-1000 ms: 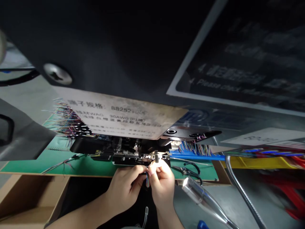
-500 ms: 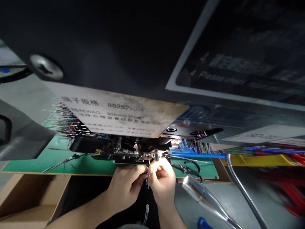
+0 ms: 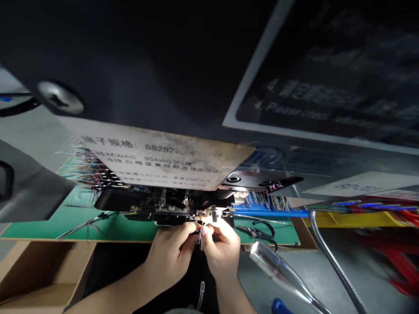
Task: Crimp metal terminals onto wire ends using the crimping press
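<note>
Thin coloured wires (image 3: 200, 239), with yellow, blue and green strands showing, are pinched between the fingertips of my two hands. My left hand (image 3: 173, 248) is closed on them from the left. From the other side, my right hand (image 3: 222, 246) pinches the same wires with thumb and forefinger. The fingertips are right at the front of the lit metal tooling (image 3: 212, 214) of a dark machine (image 3: 147, 65). Where the wire tips end against the tooling is too small to make out.
Pliers with dark handles (image 3: 258, 232) lie on the green mat (image 3: 131, 229) right of my hands. A metal lamp (image 3: 278, 266) shines from the right. Bundles of coloured wires (image 3: 90, 161) stand at left, others in a blue tray (image 3: 271, 211). A cardboard box (image 3: 46, 270) is lower left.
My hands have shifted slightly left and up with the wires, closer to the tooling. The yellow wire now tilts to the right at its top. The whole view has moved a little.
</note>
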Demonstrator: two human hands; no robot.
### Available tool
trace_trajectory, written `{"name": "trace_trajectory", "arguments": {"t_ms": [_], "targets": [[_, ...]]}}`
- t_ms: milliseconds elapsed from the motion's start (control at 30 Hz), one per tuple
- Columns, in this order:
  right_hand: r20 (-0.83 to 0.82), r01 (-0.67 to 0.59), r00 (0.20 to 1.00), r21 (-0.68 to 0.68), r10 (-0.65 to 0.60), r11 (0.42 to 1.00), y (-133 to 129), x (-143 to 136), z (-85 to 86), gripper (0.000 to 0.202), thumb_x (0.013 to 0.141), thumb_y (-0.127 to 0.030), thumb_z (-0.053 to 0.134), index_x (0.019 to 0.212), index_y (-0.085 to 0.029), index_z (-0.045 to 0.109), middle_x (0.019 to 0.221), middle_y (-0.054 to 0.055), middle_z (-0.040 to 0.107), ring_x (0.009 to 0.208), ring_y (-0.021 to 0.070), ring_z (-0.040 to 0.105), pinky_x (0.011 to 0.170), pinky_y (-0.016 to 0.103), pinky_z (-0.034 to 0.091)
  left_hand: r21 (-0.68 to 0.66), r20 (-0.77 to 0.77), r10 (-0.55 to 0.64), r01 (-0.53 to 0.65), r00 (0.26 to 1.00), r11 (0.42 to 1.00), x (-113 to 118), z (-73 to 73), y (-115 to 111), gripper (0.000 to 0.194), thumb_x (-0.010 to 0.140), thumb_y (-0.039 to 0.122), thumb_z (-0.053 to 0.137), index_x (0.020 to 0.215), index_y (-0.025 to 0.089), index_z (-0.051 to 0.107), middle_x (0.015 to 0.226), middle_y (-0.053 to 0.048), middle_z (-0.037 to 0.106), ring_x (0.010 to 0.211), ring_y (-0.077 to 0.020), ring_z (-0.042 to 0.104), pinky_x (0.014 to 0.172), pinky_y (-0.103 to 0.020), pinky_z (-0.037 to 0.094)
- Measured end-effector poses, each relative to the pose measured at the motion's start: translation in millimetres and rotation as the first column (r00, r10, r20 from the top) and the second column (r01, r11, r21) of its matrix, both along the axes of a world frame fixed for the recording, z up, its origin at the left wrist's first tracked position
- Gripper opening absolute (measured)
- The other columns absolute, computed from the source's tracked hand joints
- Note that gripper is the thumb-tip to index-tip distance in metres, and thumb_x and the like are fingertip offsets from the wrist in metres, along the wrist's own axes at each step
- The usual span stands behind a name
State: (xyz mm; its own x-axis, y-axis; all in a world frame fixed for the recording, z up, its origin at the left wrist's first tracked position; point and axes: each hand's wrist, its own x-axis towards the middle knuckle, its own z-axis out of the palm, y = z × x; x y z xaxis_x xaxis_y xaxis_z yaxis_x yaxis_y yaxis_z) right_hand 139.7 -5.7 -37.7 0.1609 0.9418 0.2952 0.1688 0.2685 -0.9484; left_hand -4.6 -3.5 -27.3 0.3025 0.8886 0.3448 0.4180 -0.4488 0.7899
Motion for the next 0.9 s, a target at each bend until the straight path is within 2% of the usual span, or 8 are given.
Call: {"name": "trace_trajectory", "arguments": {"t_ms": [167,367,633,900], "targets": [[-0.015,0.012,1.0,-0.018,-0.012,1.0,-0.9,-2.1,0.0,0.01,0.087,-0.024,0.065,0.093,-0.019,0.071,0.056,-0.004,0.05,0.044,0.0108,0.044,0.042,0.023,0.039,-0.032,0.009,0.01,-0.01,1.0,0.999,-0.1,-0.2,0.6,0.02,0.096,0.018,0.047,0.108,0.024,0.062,0.096,-0.003,0.077,0.083,-0.0187,0.074,0.071,-0.026,0.056],[-0.168,-0.001,0.985,-0.155,-0.025,0.988,-4.4,-5.0,2.5,0.016,0.086,-0.036,0.067,0.089,-0.021,0.063,0.054,-0.006,0.046,0.044,0.0122,0.045,0.044,0.024,0.038,-0.045,-0.004,-0.029,0.029,1.0,0.999,-1.2,-2.3,1.5,0.019,0.096,0.019,0.046,0.107,0.024,0.061,0.089,-0.001,0.076,0.077,-0.018,0.073,0.069,-0.027,0.055],[-0.066,0.019,0.998,-0.08,-0.024,0.997,-1.6,-2.1,5.0,0.007,0.087,-0.025,0.065,0.083,-0.02,0.064,0.051,-0.007,0.047,0.043,0.0109,0.042,0.046,0.024,0.037,-0.064,-0.049,-0.061,0.058,0.997,0.996,-2.0,-3.3,1.7,0.018,0.097,0.018,0.044,0.098,0.023,0.062,0.098,-0.004,0.076,0.085,-0.0194,0.073,0.075,-0.029,0.054],[-0.261,-0.025,0.965,-0.198,-0.028,0.98,-5.5,-6.4,8.0,0.02,0.086,-0.029,0.067,0.072,-0.02,0.057,0.052,-0.006,0.049,0.04,0.0086,0.041,0.041,0.022,0.031,-0.161,0.101,-0.097,0.112,0.99,0.981,-1.8,-1.7,1.5,0.018,0.097,0.021,0.048,0.107,0.024,0.062,0.096,-0.002,0.075,0.084,-0.0166,0.072,0.072,-0.024,0.053]]}}
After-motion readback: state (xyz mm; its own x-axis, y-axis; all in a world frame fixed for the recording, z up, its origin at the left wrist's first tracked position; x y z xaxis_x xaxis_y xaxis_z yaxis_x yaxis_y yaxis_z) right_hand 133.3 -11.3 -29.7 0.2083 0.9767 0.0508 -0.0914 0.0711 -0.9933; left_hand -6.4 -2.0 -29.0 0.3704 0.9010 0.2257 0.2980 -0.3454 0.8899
